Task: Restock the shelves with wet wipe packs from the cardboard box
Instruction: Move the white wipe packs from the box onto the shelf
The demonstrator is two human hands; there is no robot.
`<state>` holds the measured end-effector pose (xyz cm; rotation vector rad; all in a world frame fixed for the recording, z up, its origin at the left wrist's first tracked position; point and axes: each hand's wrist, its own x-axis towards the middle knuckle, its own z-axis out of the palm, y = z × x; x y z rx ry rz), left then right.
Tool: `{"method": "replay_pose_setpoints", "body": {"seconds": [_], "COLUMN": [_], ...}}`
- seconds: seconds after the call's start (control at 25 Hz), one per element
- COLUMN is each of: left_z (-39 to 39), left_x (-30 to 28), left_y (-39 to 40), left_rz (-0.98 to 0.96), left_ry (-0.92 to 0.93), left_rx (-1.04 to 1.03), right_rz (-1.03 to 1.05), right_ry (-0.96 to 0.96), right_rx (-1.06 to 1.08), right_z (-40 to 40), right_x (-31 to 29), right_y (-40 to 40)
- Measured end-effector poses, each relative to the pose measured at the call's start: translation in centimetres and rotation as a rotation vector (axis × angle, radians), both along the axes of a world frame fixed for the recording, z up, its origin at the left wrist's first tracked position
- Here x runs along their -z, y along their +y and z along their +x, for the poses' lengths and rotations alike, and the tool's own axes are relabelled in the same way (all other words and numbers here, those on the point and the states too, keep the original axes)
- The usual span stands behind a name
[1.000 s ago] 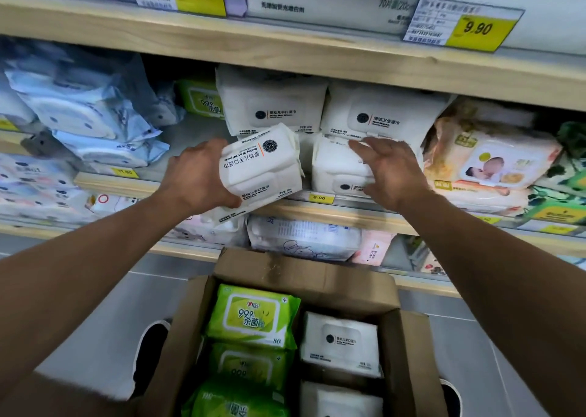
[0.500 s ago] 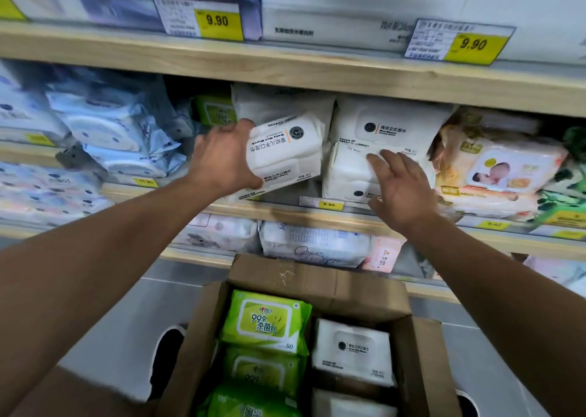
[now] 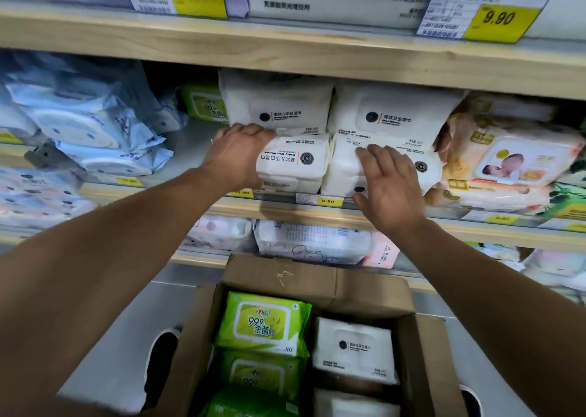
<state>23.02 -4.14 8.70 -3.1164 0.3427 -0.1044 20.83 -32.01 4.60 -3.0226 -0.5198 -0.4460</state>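
As left hand (image 3: 237,156) grips soft white wipe pack (image 3: 295,166) on wooden shelf (image 3: 285,209) | right hand (image 3: 388,185) flat, steadying white stack (image 3: 345,169) | risk: loose stack topples forward.

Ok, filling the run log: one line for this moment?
left hand grips white pack on shelf | right hand open on neighbouring stack

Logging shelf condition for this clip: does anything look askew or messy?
Yes. The blue wipe packs at the shelf's left lie slumped and tilted, unlike the squared white stacks. The white pack in the left hand lies with its label sideways.
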Motion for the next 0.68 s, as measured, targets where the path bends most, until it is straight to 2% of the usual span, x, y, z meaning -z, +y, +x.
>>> {"method": "replay_pose_setpoints", "body": {"seconds": [0.08,0.2,0.24,0.44,0.68], "left_z": [0.2,-1.3,-1.9,-2.9,-10.1], "left_x": [0.5,3.8,4.9,3.8,4.9], "left_y": [0.0,-0.7,-1.0,-1.5,-4.4], "left_rz": [-0.034,-0.021,-0.037,-0.088,-0.286], "left_ry": [-0.023,-0.282,-0.317,-0.229,-0.258], "left_rx": [-0.031,-0.047,-0.049,-0.071,0.076], "right_rz": [-0.005,-0.008,-0.011,0.026,0.047], "right_ry": [-0.018,-0.01,-0.003,-0.001,0.105], "right_rx": [0.005,0.021,0.022,0.023,-0.047], "right_z": [0.0,-0.1,-0.2,-2.0,-9.4], "right_x": [0.3,0.3,0.2,-0.4,0.3], "right_y": [0.2,0.3,0.3,0.7,0.9]}}
